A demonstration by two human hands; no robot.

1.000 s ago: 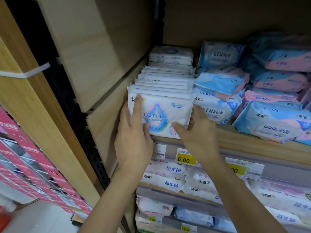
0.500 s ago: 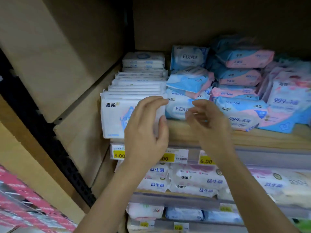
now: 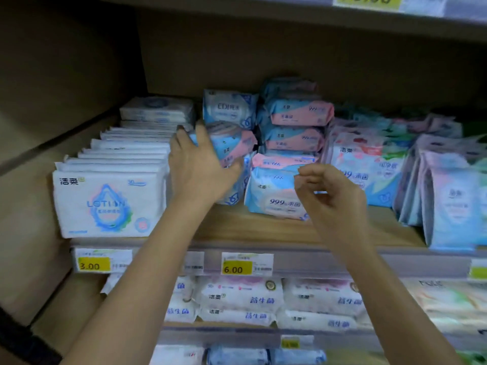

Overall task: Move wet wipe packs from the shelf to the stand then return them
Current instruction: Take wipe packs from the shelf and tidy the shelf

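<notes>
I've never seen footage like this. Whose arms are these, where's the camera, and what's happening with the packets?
No machine here: these are a person's two bare arms, filmed by one camera worn on the head, looking forward and down. The wooden shelf holds rows of soft wipe packs. The left hand wraps its fingers round a blue and pink plastic wipe pack. The right hand hovers beside it, loosely curled, holding nothing. At far left stand white plastic packs printed LOTION; yellow price tags line the shelf edge.
</notes>
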